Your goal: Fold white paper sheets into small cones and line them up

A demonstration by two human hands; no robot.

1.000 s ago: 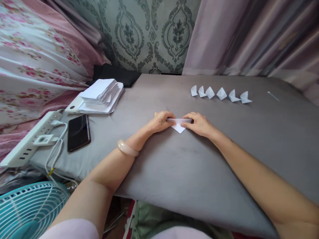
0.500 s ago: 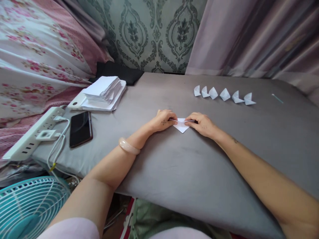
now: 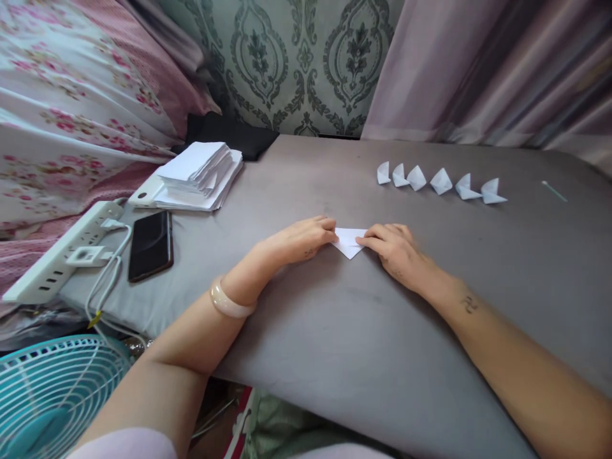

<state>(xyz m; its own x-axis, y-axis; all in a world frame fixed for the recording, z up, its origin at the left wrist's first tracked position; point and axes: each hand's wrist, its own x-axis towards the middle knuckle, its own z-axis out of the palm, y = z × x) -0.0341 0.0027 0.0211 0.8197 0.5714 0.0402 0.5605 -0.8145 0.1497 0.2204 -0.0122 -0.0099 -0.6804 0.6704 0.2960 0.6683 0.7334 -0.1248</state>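
Observation:
A small folded piece of white paper [image 3: 350,245], its point toward me, lies on the grey-covered surface between my hands. My left hand [image 3: 310,238] pinches its left corner, thumb and fingers together. At the right corner my right hand [image 3: 392,245] grips the paper between thumb and fingers. Beyond the right hand stands a row of several small folded paper boats [image 3: 440,182]. A pale bangle [image 3: 230,301] is around my left wrist.
To the left are a stack of white paper [image 3: 196,171], a black phone [image 3: 151,246] and a white power strip [image 3: 60,258] with cables. A turquoise fan [image 3: 57,395] stands at the lower left. A cotton swab [image 3: 554,190] lies at the far right.
Both hands have turned, and the right wrist now shows more. The paper's upper flap now looks flatter between the fingers. The view has shifted slightly.

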